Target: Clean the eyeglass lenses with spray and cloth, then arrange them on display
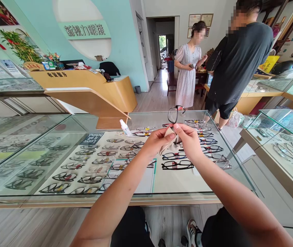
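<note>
The person is standing at a glass-topped bench (59,192), holding both hands up over its middle. The left hand (158,140) is pinching a beige cloth (171,144), its fingers (168,136) closing down on the fabric from the left side. The right hand (189,139) is meeting it from the other side, fingers curling shut around the same cloth and around the lower part of a pair of black-framed glasses (174,114). One lens of the glasses is sticking up above the two hands, upright and tilting a little to the left, while the rest of the frame is lying hidden inside the cloth and behind the fingers. The thumbs of the two hands are touching or nearly touching; which cannot be told. Under the glass, rows of display glasses (90,164) are lying on a pale lining, and a dark sign (92,138) is sitting among them. A small white spray bottle (125,127) is standing on the bench top, well to the left of the hands. Beyond the bench, a person in a black shirt (239,58) is leaning over another showcase, and a person in a light dress (187,68) is standing near the doorway. A wooden reception desk (90,89) is occupying the left of the room.
</note>
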### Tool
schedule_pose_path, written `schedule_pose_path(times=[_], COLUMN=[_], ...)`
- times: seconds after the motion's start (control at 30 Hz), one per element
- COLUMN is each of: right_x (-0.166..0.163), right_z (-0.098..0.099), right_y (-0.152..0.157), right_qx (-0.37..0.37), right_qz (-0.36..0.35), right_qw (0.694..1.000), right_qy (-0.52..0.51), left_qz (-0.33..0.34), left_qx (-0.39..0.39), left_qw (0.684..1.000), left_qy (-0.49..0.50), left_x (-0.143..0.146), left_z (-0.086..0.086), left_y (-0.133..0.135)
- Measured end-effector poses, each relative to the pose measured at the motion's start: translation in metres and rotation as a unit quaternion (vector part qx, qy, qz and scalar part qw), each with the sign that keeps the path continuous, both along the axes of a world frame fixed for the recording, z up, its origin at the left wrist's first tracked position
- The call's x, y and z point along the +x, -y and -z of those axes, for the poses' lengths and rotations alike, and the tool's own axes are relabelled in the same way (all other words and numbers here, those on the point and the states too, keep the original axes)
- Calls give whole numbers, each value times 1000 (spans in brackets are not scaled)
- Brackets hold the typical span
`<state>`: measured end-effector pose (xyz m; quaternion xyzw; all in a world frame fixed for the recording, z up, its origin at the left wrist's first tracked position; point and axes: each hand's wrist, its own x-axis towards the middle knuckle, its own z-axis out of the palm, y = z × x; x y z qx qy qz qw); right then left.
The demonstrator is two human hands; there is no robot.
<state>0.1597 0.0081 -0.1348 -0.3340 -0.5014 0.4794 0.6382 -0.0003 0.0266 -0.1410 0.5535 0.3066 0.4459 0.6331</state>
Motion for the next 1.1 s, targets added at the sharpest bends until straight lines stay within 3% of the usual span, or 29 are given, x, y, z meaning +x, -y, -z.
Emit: schedule_pose_path(times=[0.23,0.47,0.7,0.87,1.1], right_x=[6,7,9,11,12], right_z=[1,3,3,4,2], right_y=[-6,-9,-12,-15,-14], right_qx=[-42,-52,-93,-77,-93], right_qz=[-74,-86,-124,-98,-122], right_qw=[995,993,984,991,986], right_qy=[-59,-66,-83,-53,-64], left_qz=[25,36,43,45,25], left_qx=[8,51,17,-11,29], left_qw=[1000,997,999,999,998], left_qy=[4,-48,-22,-3,-49], left_x=[-1,-3,0,2,1], left_z=[-3,2,1,-1,8], left_y=[-1,-1,1,4,0])
